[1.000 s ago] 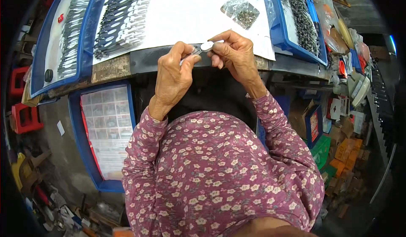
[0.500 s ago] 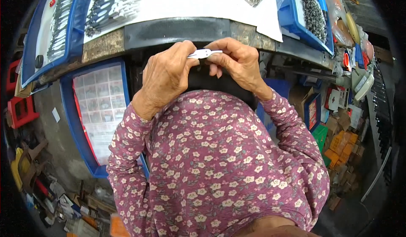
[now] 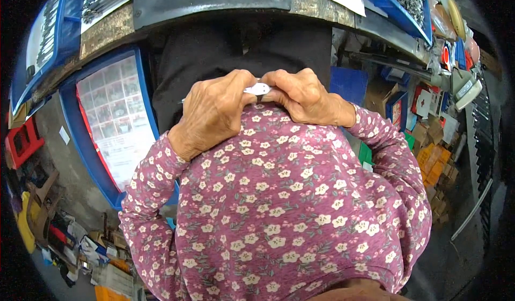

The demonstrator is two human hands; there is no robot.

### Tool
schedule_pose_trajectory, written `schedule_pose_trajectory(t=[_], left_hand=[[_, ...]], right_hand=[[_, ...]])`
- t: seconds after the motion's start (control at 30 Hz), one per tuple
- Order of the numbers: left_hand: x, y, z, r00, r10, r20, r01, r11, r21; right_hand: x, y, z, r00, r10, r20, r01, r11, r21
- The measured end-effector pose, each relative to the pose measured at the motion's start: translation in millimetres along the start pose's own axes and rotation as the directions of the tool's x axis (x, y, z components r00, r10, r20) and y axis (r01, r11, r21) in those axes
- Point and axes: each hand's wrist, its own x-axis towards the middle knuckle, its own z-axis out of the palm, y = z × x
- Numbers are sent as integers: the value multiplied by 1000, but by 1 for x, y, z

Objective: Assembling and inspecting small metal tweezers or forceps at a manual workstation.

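Note:
A small white flat part (image 3: pixel 258 89) with rounded ends and tiny dark holes sits between my two hands, close to my chest. My left hand (image 3: pixel 215 103) pinches its left end between thumb and fingers. From the other side, my right hand (image 3: pixel 307 98) grips it with thumb and bent forefinger. My fingers cover much of the part, so I cannot tell its exact kind. A thin pale tip (image 3: pixel 182 101) pokes out beside the left hand; whether it belongs to the same part is hidden.
A workbench edge (image 3: pixel 214 0) with a dark metal strip runs ahead of me. Blue trays of small parts stand on it at the left (image 3: pixel 56 49) and right (image 3: pixel 399 6). Below left is a blue bin (image 3: pixel 104 177) with a printed sheet. Cartons (image 3: pixel 432 164) are piled at right.
Both hands have come down from the bench edge toward my chest, still gripping the white part. The part is now more covered by the fingers. The bench sits higher in view.

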Motion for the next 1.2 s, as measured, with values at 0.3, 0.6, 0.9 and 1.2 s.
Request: schedule_pose_trajectory(t=[0.3,0.6,0.9,1.2], left_hand=[[7,15,2,994,20,108,-18,1000,-15],[-7,25,-1,994,15,106,-14,1000,-13],[-16,18,2,994,67,88,-69,998,10],[-19,15,6,997,76,3,-76,996,47]], right_hand=[[-11,-4,-11,998,-48,45,46,998,46],[-13,-28,3,993,-82,-87,77,996,-51],[-14,-26,5,998,-46,52,45,999,24],[-12,-31,11,999,34,-41,-33,999,39]])
